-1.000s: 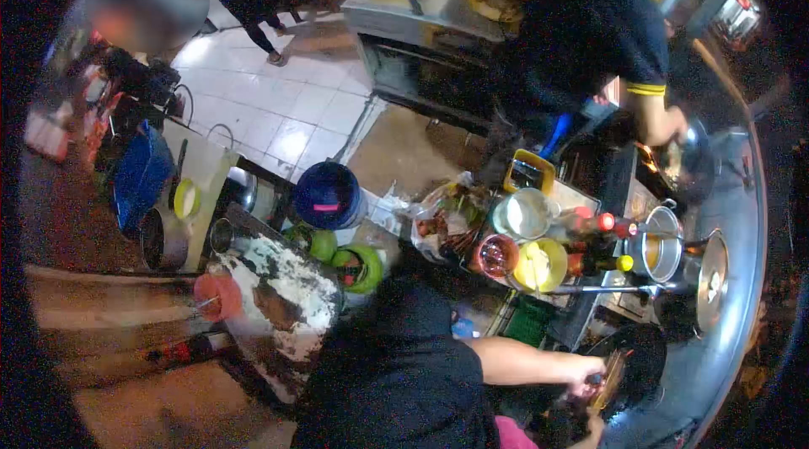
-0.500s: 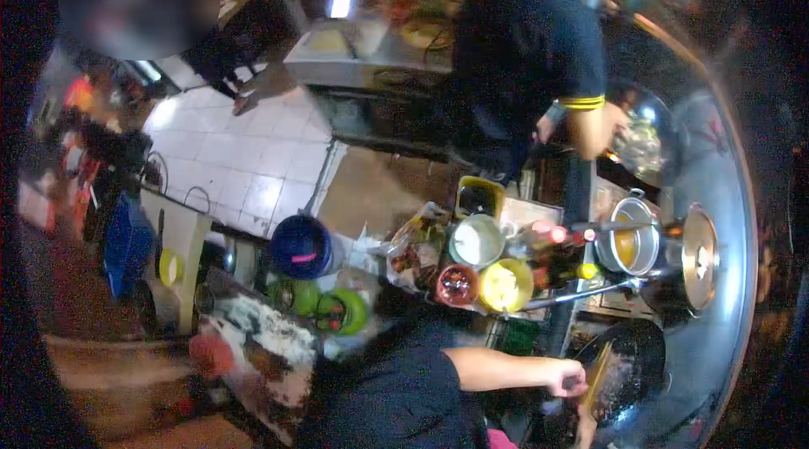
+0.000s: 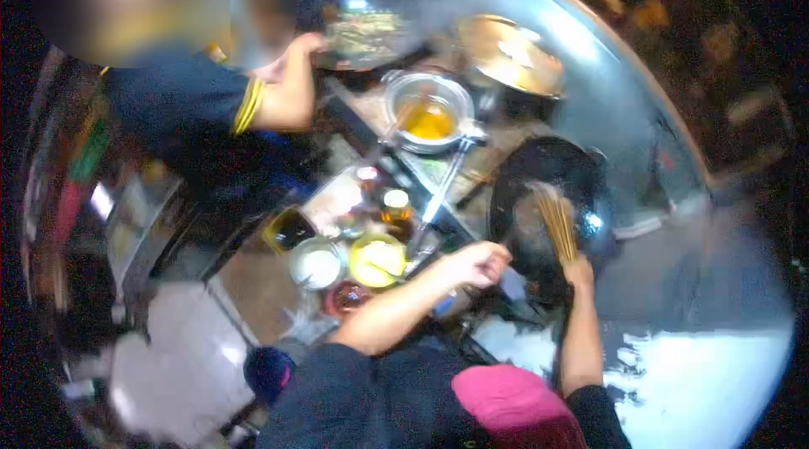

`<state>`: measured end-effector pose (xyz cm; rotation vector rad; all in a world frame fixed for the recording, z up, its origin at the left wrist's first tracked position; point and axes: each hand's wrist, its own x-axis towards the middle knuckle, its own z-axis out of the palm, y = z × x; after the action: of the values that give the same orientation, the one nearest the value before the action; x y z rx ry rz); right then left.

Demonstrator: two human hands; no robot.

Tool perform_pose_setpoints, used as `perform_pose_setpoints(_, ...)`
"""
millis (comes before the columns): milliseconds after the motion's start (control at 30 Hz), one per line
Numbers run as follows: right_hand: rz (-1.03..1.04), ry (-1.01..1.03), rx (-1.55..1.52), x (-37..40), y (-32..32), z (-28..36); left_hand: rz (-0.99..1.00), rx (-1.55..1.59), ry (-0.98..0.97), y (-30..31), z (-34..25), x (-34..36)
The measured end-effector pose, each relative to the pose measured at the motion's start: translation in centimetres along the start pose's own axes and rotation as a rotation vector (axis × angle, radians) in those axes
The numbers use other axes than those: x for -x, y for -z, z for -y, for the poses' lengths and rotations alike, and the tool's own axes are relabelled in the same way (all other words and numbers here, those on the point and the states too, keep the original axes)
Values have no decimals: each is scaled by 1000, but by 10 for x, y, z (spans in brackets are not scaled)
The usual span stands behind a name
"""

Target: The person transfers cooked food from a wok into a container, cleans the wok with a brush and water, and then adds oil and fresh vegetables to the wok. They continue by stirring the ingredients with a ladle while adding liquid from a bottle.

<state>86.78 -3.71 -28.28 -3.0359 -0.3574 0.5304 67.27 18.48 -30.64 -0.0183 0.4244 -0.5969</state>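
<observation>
Well, closest in, a patch of pink cloth (image 3: 506, 394) shows against the person's dark shirt (image 3: 345, 398); off to its left sits a dark blue bucket (image 3: 263, 373), its inside hard to make out. The right hand (image 3: 577, 272) is wrapped round the bundled end of a straw-coloured brush (image 3: 556, 221), which spreads out into a black wok (image 3: 506, 196). Whatever lies in that wok is blurred. The left hand (image 3: 484, 265) looks curled by the wok's near left edge; I can't tell whether it grips anything.

Past the left forearm stand a red container (image 3: 330, 302) with something dark red in it, a yellow bowl (image 3: 354, 251) of pale yellowish stuff and a whitish tub (image 3: 297, 255) with white contents. A bottle (image 3: 396, 211) holding something amber stands just past the bowl, any label too smeared to read. A long metal handle (image 3: 442, 192) slants from there toward a silver pot (image 3: 461, 95) of orange-yellow liquid (image 3: 428, 122). Beside the pot is a broad brassy lid or pan (image 3: 510, 53). Farthest off, a co-worker's hand (image 3: 308, 45), beyond a yellow-trimmed sleeve (image 3: 247, 108), is close by another wok (image 3: 409, 19) of greenish, cut-up food (image 3: 364, 32).
</observation>
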Motion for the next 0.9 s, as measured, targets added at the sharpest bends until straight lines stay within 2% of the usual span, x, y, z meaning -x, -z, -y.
perform_pose_setpoints(33, -33, -68, -47, 1, 18, 2, -8, -80, 31, 0, 0, 3)
perform_pose_setpoints(100, -93, -47, -200, 12, 47, -3, -351, -673, -82, -46, 10, 39)
perform_pose_setpoints(167, -111, -26, -222, 30, 74, -5, -591, -1401, -146, -40, 5, 35)
perform_pose_setpoints(233, -110, 97, -334, 56, 96, 3, -955, -2071, -472, -12, 10, 19)
perform_pose_setpoints(267, 67, 3, -352, 55, 99, 3, -962, -2085, -386, -32, 11, 32)
perform_pose_setpoints(300, 59, -10, -361, 50, 98, -1, -971, -2097, -302, -53, 11, 47)
perform_pose_setpoints(367, 133, 68, -353, 32, 77, -14, -909, -2235, -508, -28, 14, 58)
perform_pose_setpoints(400, 178, -32, -573, 14, 55, -35, -890, -2206, -564, -7, 14, 59)
perform_pose_setpoints(433, 175, -29, -573, 6, 49, -51, -879, -2169, -623, 6, 17, 62)
perform_pose_setpoints(500, 269, -234, -389, 7, 46, -55, -841, -2049, -728, 20, 26, 75)
perform_pose_setpoints(533, 260, -151, -407, 20, 50, -57, -821, -1990, -817, 31, 32, 77)
perform_pose_setpoints(600, 196, -155, -566, -2, 5, -89, -811, -1801, -961, 29, 52, 82)
perform_pose_setpoints(633, 202, -147, -586, 10, 15, -81, -831, -1723, -899, 18, 60, 87)
perform_pose_setpoints(667, 208, -139, -607, 25, 28, -71, -878, -1652, -917, 29, 66, 83)
perform_pose_setpoints(733, 311, -222, -842, 69, 63, -38, -929, -1580, -936, 56, 77, 75)
perform_pose_setpoints(767, 314, -219, -838, 65, 58, -42, -910, -1539, -1052, 65, 81, 75)
perform_pose_setpoints(800, 313, -110, -838, 60, 52, -48, -891, -1493, -1166, 71, 83, 75)
perform_pose_setpoints(833, 312, -2, -837, 55, 45, -53, -899, -1487, -1165, 77, 84, 74)
perform_pose_setpoints(867, 409, -53, -903, 69, 62, -38, -994, -1464, -1119, 83, 85, 73)
perform_pose_setpoints(900, 416, -53, -899, 70, 59, -36, -1088, -1438, -1068, 85, 88, 75)
